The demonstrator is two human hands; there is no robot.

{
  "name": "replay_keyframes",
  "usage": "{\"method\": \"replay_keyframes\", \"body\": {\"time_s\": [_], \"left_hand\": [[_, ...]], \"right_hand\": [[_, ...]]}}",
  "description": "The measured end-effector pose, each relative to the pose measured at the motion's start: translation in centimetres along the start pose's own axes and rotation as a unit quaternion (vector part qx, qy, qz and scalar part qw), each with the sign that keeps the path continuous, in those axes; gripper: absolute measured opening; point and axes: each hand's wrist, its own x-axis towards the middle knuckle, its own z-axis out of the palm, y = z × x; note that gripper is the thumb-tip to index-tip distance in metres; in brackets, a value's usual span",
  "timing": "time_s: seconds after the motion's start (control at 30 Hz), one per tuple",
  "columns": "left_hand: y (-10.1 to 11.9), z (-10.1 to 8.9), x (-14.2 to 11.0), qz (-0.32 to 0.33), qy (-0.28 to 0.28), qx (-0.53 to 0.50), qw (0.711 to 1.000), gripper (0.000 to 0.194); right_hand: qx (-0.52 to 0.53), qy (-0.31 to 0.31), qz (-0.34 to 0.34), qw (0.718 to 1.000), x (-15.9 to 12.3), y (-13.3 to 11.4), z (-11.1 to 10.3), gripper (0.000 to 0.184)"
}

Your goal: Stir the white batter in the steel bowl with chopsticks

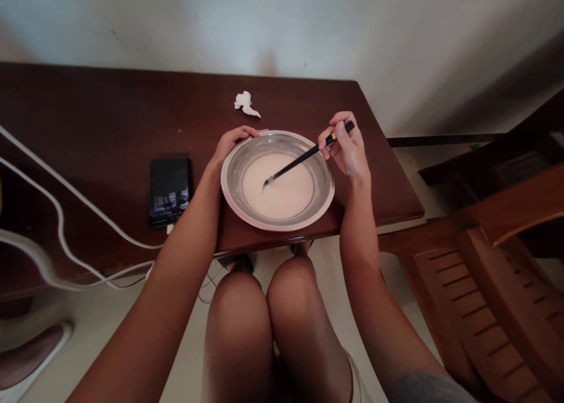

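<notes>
A wide metal bowl [229, 194] holding a whitish liquid [286, 194] stands at the front edge of the dark wooden table. My left hand [234, 141] grips the bowl's far left rim, its fingers over the edge and the rest partly hidden. Pinched in my right hand [346, 144] is a pair of black chopsticks [299, 160], seen almost as one stick. They slant down to the left over the bowl, with the lower tips at the liquid's surface.
Behind the bowl lies a crumpled white tissue [247, 103]. A black phone or tablet [170, 191] rests left of my forearm, with white cables [61, 227] running across the table's left side. A slatted wooden chair [467, 291] is at the right. The wall [286, 27] borders the table's back.
</notes>
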Motion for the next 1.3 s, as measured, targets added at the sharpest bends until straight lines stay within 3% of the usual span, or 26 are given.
{"method": "replay_keyframes", "body": {"time_s": [0.13, 0.33, 0.53, 0.73, 0.9, 1.1, 1.23, 1.3], "left_hand": [[0.1, 0.1, 0.0, 0.003, -0.007, -0.014, 1.000, 0.018], [-0.1, -0.1, 0.2, 0.010, -0.015, -0.018, 1.000, 0.020], [-0.1, -0.1, 0.1, 0.006, -0.016, -0.015, 1.000, 0.018], [-0.3, -0.2, 0.2, 0.012, -0.021, -0.024, 0.999, 0.018], [-0.2, -0.2, 0.1, 0.007, -0.027, -0.032, 0.999, 0.018], [-0.2, -0.1, 0.2, 0.009, -0.028, -0.032, 0.999, 0.019], [-0.1, 0.0, 0.1, 0.010, -0.007, -0.014, 1.000, 0.018], [0.0, 0.1, 0.0, 0.009, -0.002, -0.008, 1.000, 0.018]], "right_hand": [[0.017, 0.078, -0.043, 0.996, 0.2, -0.5, -0.3, 0.035], [0.000, 0.004, -0.032, 0.999, 0.0, -0.1, 0.2, 0.041], [-0.015, 0.092, -0.079, 0.993, 0.4, 0.4, -0.6, 0.044], [-0.040, 0.019, -0.025, 0.999, 0.1, 0.3, 0.2, 0.049], [-0.045, 0.104, -0.064, 0.991, 0.3, 0.3, -0.4, 0.053], [-0.041, 0.023, -0.025, 0.999, 0.3, 0.6, 0.2, 0.047], [-0.037, 0.106, -0.061, 0.992, 0.4, 0.4, -0.1, 0.044], [-0.036, 0.107, -0.059, 0.992, 0.3, 0.3, -0.2, 0.044]]}}
